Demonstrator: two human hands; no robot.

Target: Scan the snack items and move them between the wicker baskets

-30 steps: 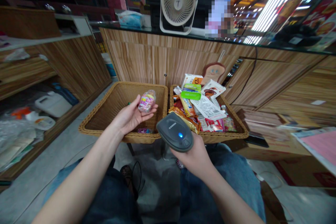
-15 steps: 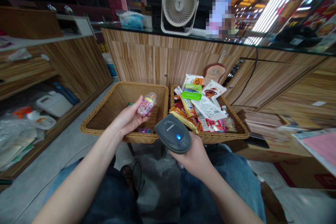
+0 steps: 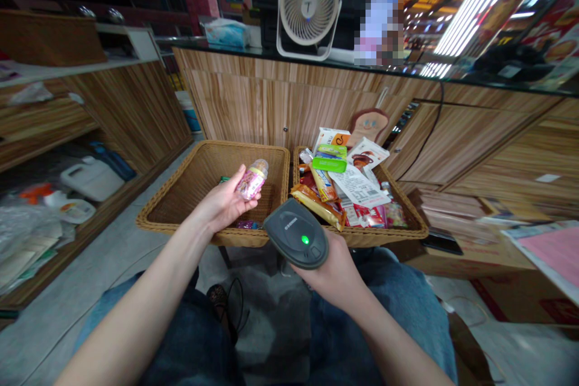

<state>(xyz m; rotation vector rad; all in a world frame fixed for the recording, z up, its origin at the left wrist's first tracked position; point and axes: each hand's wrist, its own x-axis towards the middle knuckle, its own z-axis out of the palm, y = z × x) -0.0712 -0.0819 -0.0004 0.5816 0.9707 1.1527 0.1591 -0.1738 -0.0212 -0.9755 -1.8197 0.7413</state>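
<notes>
My left hand (image 3: 222,202) is closed round a small pink candy bottle (image 3: 252,180), held over the left wicker basket (image 3: 190,184). My right hand (image 3: 332,271) grips a grey barcode scanner (image 3: 296,240) just right of and below the bottle; a green light shows on the scanner's top. The left basket holds a couple of small items near its front edge. The right wicker basket (image 3: 409,230) is piled with several snack packets, a green box and a paper receipt.
Both baskets stand in front of a wooden counter (image 3: 280,93) with a white fan (image 3: 308,6) on top. Shelves at the left carry a white jug (image 3: 88,178) and bags. Boxes and papers lie at the right. My knees in jeans are below.
The bottle was turned in my left hand from lying in the palm to pinched and tilted. The scanner shifted slightly left and its light went from blue to green.
</notes>
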